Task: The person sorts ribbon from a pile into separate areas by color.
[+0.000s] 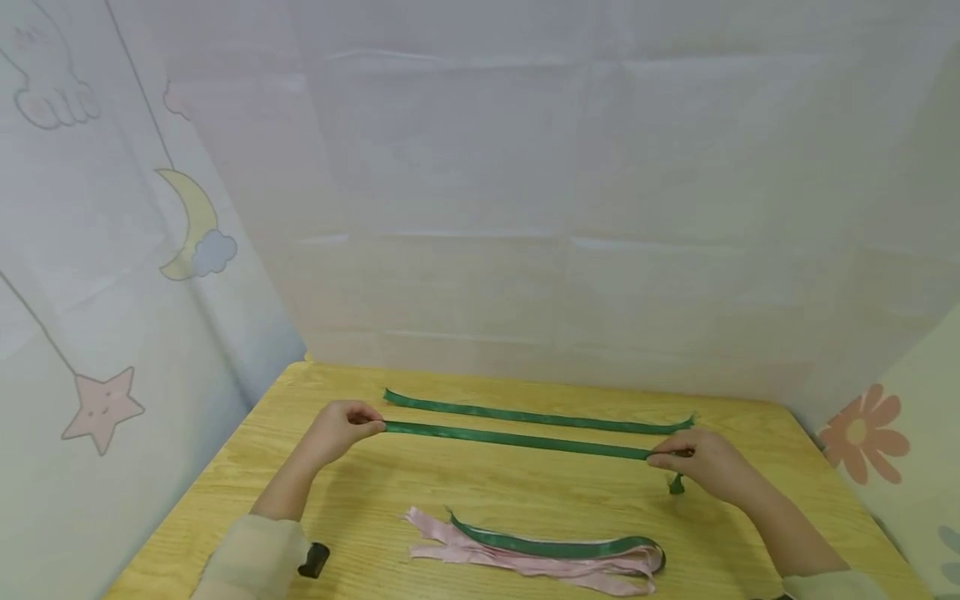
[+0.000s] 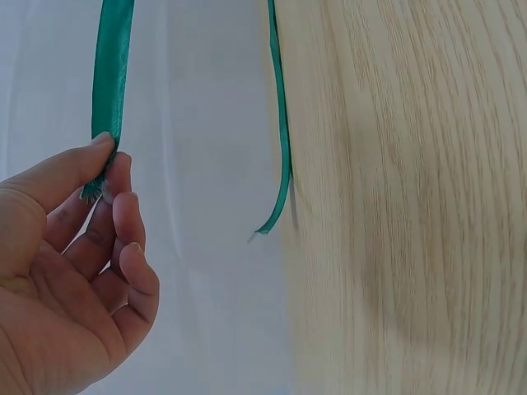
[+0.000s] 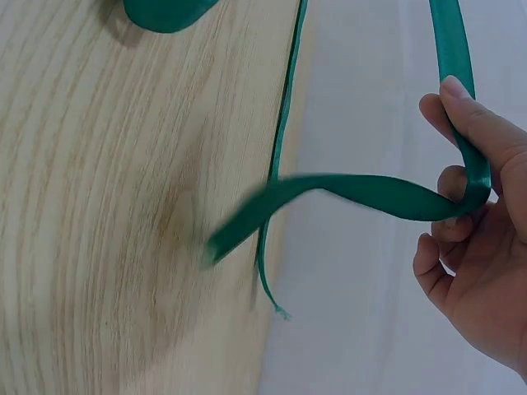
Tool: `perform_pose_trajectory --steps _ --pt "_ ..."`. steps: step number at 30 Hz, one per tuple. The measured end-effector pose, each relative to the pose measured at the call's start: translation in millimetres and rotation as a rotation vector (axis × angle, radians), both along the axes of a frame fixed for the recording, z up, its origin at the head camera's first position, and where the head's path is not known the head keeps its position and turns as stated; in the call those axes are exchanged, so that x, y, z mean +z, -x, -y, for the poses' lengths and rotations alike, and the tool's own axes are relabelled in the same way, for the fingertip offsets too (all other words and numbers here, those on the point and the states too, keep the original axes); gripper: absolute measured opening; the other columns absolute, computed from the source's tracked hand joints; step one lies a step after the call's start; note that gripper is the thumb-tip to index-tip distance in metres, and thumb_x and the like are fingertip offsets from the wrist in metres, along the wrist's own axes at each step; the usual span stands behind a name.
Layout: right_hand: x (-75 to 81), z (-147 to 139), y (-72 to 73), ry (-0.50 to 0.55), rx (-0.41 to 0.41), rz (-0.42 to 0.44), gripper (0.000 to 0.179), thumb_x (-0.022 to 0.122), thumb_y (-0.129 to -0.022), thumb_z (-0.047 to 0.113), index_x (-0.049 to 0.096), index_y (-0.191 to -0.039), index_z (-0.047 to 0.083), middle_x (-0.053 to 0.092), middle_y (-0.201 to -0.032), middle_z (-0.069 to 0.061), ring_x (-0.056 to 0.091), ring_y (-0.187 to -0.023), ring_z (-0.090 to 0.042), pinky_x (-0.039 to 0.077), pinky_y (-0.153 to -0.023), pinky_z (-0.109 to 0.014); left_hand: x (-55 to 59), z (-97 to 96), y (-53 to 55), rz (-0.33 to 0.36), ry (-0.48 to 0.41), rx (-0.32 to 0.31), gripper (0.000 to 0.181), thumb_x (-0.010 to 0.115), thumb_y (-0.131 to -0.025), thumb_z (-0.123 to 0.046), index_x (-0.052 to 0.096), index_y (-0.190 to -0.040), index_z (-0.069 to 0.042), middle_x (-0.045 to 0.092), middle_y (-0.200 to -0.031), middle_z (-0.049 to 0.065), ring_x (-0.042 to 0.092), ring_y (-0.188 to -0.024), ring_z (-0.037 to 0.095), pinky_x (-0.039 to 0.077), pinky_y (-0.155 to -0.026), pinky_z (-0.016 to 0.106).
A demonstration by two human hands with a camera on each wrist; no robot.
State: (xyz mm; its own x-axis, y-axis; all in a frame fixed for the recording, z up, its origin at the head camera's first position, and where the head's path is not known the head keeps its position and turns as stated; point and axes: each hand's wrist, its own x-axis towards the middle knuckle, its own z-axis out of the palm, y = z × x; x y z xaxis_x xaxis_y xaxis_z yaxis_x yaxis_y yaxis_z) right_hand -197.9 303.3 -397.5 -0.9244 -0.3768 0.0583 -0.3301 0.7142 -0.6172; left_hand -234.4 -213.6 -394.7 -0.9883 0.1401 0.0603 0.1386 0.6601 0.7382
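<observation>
A green ribbon [image 1: 517, 440] is stretched nearly straight between the two hands, held above the table. My left hand [image 1: 341, 432] pinches its frayed left end between thumb and forefinger, as the left wrist view shows close up. Toward the other end, my right hand [image 1: 708, 462] pinches the ribbon between thumb and fingers. Beyond that pinch a loose tail [image 3: 379, 196] bends round the fingers and hangs free, its tip blurred in the right wrist view. Behind the held ribbon, a second green ribbon [image 1: 525, 417] lies along the far part of the table.
Close to the front of the wooden table [image 1: 390, 483] lies a bundle of pink ribbons [image 1: 525, 565] with a folded green ribbon [image 1: 555, 548] on top. A small black object [image 1: 313, 560] shows beside the left sleeve. A pale sheet [image 1: 480, 208] hangs behind the table.
</observation>
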Motion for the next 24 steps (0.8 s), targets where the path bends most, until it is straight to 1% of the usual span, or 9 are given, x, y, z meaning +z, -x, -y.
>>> perform_pose_trajectory --steps 2,5,9,12,14,15,18,20,24 --pt "-1.6 -4.7 1.0 0.012 -0.005 0.001 0.027 0.062 -0.088 0.034 0.072 -0.098 0.012 0.066 -0.095 -0.001 0.057 -0.08 -0.011 0.049 -0.065 -0.027 0.4 2.3 -0.6 0.0 0.005 0.013 0.018 0.067 -0.086 -0.026 0.068 -0.092 -0.01 0.062 -0.086 0.0 0.056 -0.079 0.016 0.047 -0.07 0.036" --pt "-5.2 -13.1 1.9 0.013 -0.037 0.005 0.031 0.061 -0.089 0.033 0.07 -0.102 0.007 0.065 -0.097 -0.004 0.056 -0.082 -0.015 0.049 -0.066 -0.031 0.6 5.3 -1.2 0.006 0.01 0.025 0.018 0.067 -0.086 -0.026 0.068 -0.093 -0.009 0.062 -0.087 0.001 0.056 -0.08 0.017 0.047 -0.07 0.036" --pt "-10.9 -25.2 2.0 -0.023 -0.117 0.002 0.036 0.06 -0.09 0.035 0.068 -0.106 0.005 0.062 -0.1 -0.006 0.054 -0.085 -0.017 0.048 -0.067 -0.035 -0.2 9.5 -0.9 0.014 0.011 0.041 0.018 0.067 -0.086 -0.025 0.068 -0.094 -0.009 0.062 -0.087 0.0 0.056 -0.081 0.017 0.047 -0.071 0.036" --pt "-14.9 -34.2 1.8 -0.037 -0.155 0.008 0.036 0.059 -0.09 0.036 0.068 -0.106 0.004 0.062 -0.101 -0.007 0.054 -0.085 -0.019 0.047 -0.066 -0.035 -1.3 12.1 -0.4 0.017 0.007 0.045 0.019 0.067 -0.086 -0.025 0.068 -0.095 -0.008 0.062 -0.088 0.001 0.057 -0.081 0.017 0.047 -0.071 0.037" --pt "-17.1 -40.4 1.4 -0.03 -0.158 0.032 0.037 0.058 -0.091 0.035 0.067 -0.106 0.002 0.062 -0.102 -0.01 0.054 -0.086 -0.022 0.047 -0.067 -0.038 -2.3 13.3 0.0 0.022 0.004 0.051 0.02 0.068 -0.086 -0.025 0.068 -0.095 -0.007 0.062 -0.088 0.002 0.057 -0.081 0.018 0.047 -0.071 0.038" --pt "-18.4 -43.3 1.4 -0.021 -0.17 0.055 0.037 0.059 -0.091 0.035 0.067 -0.107 0.003 0.062 -0.104 -0.011 0.055 -0.088 -0.024 0.048 -0.068 -0.039 -3.1 14.0 0.4 0.025 0.003 0.051 0.02 0.068 -0.086 -0.025 0.068 -0.095 -0.007 0.062 -0.088 0.002 0.057 -0.081 0.018 0.047 -0.071 0.038" --pt "-21.0 -53.2 1.9 0.008 -0.167 0.122 0.041 0.057 -0.092 0.034 0.064 -0.111 -0.002 0.059 -0.11 -0.019 0.056 -0.095 -0.034 0.048 -0.072 -0.046 -5.6 15.6 1.8 0.036 -0.006 0.054 0.02 0.068 -0.086 -0.024 0.067 -0.094 -0.006 0.062 -0.087 0.002 0.056 -0.081 0.018 0.047 -0.071 0.037" --pt "-22.7 -59.3 2.5 0.028 -0.176 0.162 0.043 0.056 -0.093 0.034 0.061 -0.115 -0.003 0.056 -0.115 -0.024 0.055 -0.098 -0.037 0.048 -0.074 -0.048 -7.3 16.8 3.0 0.04 -0.014 0.052 0.019 0.068 -0.086 -0.024 0.067 -0.093 -0.006 0.061 -0.087 0.002 0.056 -0.081 0.019 0.046 -0.07 0.037" --pt "-25.0 -68.8 2.3 0.046 -0.19 0.191 0.046 0.054 -0.094 0.034 0.058 -0.119 -0.004 0.051 -0.121 -0.03 0.053 -0.101 -0.042 0.048 -0.074 -0.05 -10.9 20.2 5.4 0.036 -0.021 0.061 0.018 0.067 -0.087 -0.023 0.066 -0.094 -0.005 0.061 -0.086 0.003 0.056 -0.082 0.022 0.046 -0.069 0.037"
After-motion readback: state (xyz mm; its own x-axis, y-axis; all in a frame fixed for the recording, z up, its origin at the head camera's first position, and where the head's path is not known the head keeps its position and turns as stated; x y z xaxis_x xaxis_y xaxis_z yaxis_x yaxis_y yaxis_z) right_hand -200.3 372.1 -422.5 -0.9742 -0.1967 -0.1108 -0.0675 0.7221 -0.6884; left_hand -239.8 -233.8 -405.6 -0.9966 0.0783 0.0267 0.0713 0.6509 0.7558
